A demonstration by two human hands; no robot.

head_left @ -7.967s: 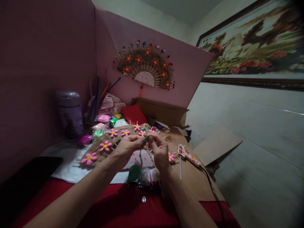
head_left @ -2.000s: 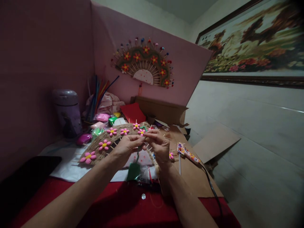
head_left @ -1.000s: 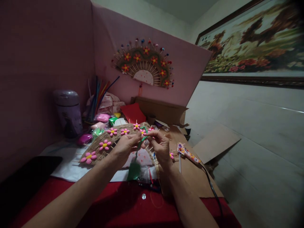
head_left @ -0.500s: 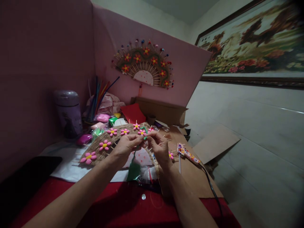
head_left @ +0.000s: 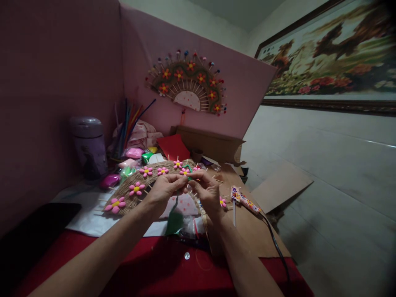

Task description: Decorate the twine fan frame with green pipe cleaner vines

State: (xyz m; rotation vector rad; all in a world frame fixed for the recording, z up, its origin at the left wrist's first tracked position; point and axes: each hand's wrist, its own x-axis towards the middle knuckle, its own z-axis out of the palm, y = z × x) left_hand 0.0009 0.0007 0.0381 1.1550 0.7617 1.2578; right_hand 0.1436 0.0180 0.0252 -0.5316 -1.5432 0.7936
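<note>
My left hand [head_left: 163, 192] and my right hand [head_left: 208, 190] meet over a twine-wrapped fan [head_left: 128, 203]. Thumbs and forefingers are pinched close together on a thin strand of green modelling clay [head_left: 176, 203]. Part of the strand is hidden by the fingers; its tail hangs down toward a green clay lump [head_left: 175, 224] with clear plastic beside it. Pink flowers [head_left: 136, 189] with yellow centres dot the fan, and sticks poke out along its rim. A wavy green strip [head_left: 188, 167] shows just beyond my fingertips, by the upper flowers.
A flowered glue gun [head_left: 246, 201] with a black cord lies on cardboard [head_left: 256, 235] at the right. Bagged clay [head_left: 134, 153], pipe cleaners [head_left: 130, 123] and a purple tumbler [head_left: 89, 148] stand back left. A finished-looking fan [head_left: 187, 84] hangs on the pink panel.
My fingers have shifted very slightly at the pinch, and less green shows between them. Everything else looks the same.
</note>
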